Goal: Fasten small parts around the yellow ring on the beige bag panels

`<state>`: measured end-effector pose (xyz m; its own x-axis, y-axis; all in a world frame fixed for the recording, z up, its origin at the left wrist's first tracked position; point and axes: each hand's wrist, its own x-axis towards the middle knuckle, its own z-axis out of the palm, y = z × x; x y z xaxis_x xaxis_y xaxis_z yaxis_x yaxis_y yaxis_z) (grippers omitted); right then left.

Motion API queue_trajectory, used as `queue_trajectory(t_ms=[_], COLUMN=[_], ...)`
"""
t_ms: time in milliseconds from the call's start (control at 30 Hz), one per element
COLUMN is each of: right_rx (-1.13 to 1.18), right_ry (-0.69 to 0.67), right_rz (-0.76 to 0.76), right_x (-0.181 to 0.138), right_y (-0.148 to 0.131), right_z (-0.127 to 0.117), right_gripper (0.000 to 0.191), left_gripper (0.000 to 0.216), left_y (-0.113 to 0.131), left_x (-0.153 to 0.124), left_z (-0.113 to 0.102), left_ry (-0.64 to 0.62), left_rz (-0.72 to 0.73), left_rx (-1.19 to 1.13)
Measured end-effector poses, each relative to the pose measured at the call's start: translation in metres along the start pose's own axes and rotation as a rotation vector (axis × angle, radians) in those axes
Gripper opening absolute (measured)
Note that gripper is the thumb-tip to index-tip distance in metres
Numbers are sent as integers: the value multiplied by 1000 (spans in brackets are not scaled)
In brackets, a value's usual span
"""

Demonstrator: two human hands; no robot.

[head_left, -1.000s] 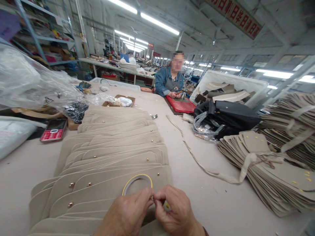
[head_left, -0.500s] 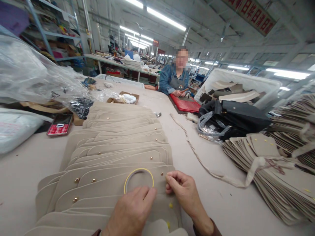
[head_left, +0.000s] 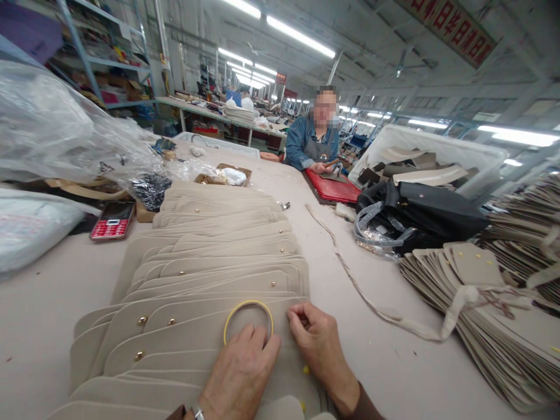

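Observation:
Beige panels [head_left: 192,312] overlap in a long row in front of me, several with small gold studs [head_left: 139,356]. My left hand [head_left: 242,367] lies over the panels, its fingers curled on a thin yellow-rimmed ring that looks like a roll of tape [head_left: 248,303]. The near part of the ring is hidden under that hand. Just right of it, my right hand [head_left: 318,344] is closed in a pinch at the right end of a panel. Whatever is between its fingertips is too small to make out. Yellow marks [head_left: 305,370] show on the panel beneath.
Tied bundles of panels [head_left: 485,326] lie at the right, with a black bag [head_left: 420,216] and a white bin [head_left: 441,146] behind. A co-worker [head_left: 312,140] sits across by a red pad [head_left: 335,186]. A phone [head_left: 112,220] and plastic bags [head_left: 65,128] are left.
My right hand has shifted slightly left, and the gold stud beside its fingertips is now out of sight. My left hand stays on the ring. The view has turned slightly.

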<state>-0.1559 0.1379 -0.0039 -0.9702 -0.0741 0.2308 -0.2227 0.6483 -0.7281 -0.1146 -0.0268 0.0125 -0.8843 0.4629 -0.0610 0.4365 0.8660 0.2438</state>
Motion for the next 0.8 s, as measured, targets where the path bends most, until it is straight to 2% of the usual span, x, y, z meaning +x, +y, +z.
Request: queue_trajectory(t_ms=[67,167,300,367,433,567,633,800], right_rx=[10,154,471,557,504,202,115,77], right_ry=[4,-18,-22,-35,-58,-51,-26,-6], right_rz=[1,126,314,318,260,102,71,45], right_x=[0,0,-3,-5,-7,-8,-5,5], right_y=[1,5,14,19,23,19,15,7], right_z=[2,4,1,0,0,3,5,3], right_gripper=[19,18,42,38,33,26,24,17], left_gripper=[29,31,32,34,35,35,34,21], left_y=[-1,-3,-4,-3,-2,-3,-3,-2], left_x=[0,-1,-1,-1,0,0,-2,-4], left_z=[2,5,6,4,2,0,-1,-3], left_ry=[20,46,40,31,15,9,7,-71], left_rz=[9,15,9,-1,-16,-42,-9,122], left_rx=[2,-2,-20,-24,-25,-28,-78,-214])
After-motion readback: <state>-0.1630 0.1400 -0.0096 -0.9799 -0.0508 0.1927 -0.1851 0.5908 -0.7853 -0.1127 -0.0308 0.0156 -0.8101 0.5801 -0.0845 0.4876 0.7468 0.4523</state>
